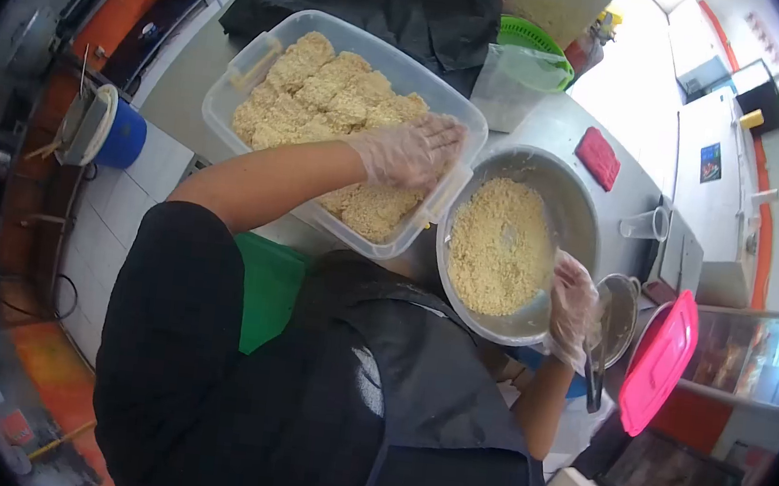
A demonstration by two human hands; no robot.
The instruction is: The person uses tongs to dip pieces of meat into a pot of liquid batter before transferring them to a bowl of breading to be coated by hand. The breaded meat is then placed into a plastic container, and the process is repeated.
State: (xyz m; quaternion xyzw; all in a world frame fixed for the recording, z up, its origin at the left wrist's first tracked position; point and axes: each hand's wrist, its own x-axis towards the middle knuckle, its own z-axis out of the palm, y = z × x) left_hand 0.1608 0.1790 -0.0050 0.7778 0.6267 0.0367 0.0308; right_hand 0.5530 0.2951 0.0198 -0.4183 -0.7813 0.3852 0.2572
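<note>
My left hand, in a clear plastic glove, lies flat with its fingers stretched out over the right end of a clear plastic tub. Crumb-coated pieces fill much of this tub, and the hand hides some of them. To the right stands a large metal bowl with pale crumbs in it. At the bowl's lower right rim is my right hand, gloved too, its fingers curled over the edge.
A red cloth, a clear cup and a green basket lie beyond the bowl. Close to my right hand are a strainer, a black handle and a pink lid. Black plastic lies behind the tub.
</note>
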